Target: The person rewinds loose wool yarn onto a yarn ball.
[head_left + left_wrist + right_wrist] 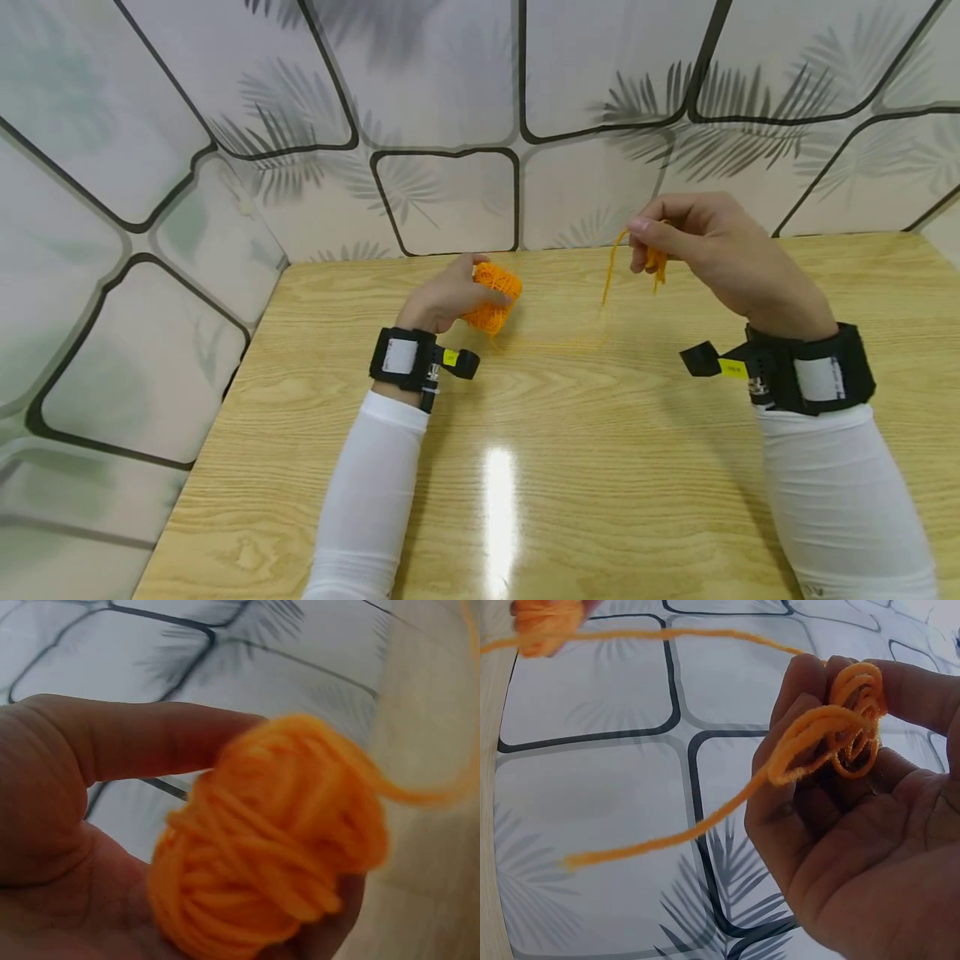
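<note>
My left hand (450, 296) grips an orange ball of yarn (492, 292) close over the wooden table, thumb on one side and fingers round the other. In the left wrist view the wound strands of the ball (262, 840) fill the grasp. Higher up on the right, my right hand (705, 242) pinches a small bundle of looped yarn (855, 724) between thumb and curled fingers. A loose cut end (630, 851) sticks out from that bundle. One slack strand (611, 267) hangs from the right hand and runs back to the ball.
The light wooden table (585, 483) meets a patterned wall (450, 83) with dark outlines and leaf prints along its back edge. Black wrist bands (813, 371) with small cameras sit on both wrists, over white sleeves (367, 500).
</note>
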Tool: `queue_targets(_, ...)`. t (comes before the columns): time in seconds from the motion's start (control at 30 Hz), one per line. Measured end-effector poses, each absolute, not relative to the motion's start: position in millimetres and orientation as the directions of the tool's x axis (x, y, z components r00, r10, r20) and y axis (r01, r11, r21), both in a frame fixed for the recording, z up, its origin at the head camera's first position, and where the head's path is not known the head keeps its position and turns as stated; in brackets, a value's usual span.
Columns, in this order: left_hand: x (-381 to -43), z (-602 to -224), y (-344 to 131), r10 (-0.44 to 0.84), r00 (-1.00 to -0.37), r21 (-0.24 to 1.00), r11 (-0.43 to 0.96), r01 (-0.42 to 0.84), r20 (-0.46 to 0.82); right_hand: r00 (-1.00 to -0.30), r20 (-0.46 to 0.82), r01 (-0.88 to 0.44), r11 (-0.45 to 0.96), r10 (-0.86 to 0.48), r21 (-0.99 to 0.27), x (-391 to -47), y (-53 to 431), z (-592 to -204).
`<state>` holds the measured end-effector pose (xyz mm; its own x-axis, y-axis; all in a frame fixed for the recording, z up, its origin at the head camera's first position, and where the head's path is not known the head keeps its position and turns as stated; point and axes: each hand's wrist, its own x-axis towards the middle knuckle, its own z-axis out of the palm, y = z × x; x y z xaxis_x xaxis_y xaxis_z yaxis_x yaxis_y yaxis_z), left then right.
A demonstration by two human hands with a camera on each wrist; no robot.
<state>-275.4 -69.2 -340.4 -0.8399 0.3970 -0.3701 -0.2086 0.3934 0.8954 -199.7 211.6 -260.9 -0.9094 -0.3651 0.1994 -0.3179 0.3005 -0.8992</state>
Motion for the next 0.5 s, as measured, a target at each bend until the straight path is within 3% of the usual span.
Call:
queue_targets(0.3, -275.9, -360.6, -56.6, 0.345, -0.851, 0.7, 0.713, -0.037, -0.396, -0.903, 0.159, -0.294, 0.303, -0.399, -0.907, -200.9, 208.6, -263.2)
queue_targets(0.4, -273.2, -357.2, -56.0, 0.325, -0.877, 0.613, 0.789, 0.044, -0.355, -0.897, 0.15, -0.292, 0.304, -0.416, -0.907, -201.1, 205.3, -264.5)
queue_targets(0.5, -265.8, -341.5, -55.3, 0.35, -0.91, 0.601, 0.784, 0.155, -0.222, -0.888, 0.148, -0.302, 0.308, -0.436, -0.902, -201.7, 200.6, -266.5)
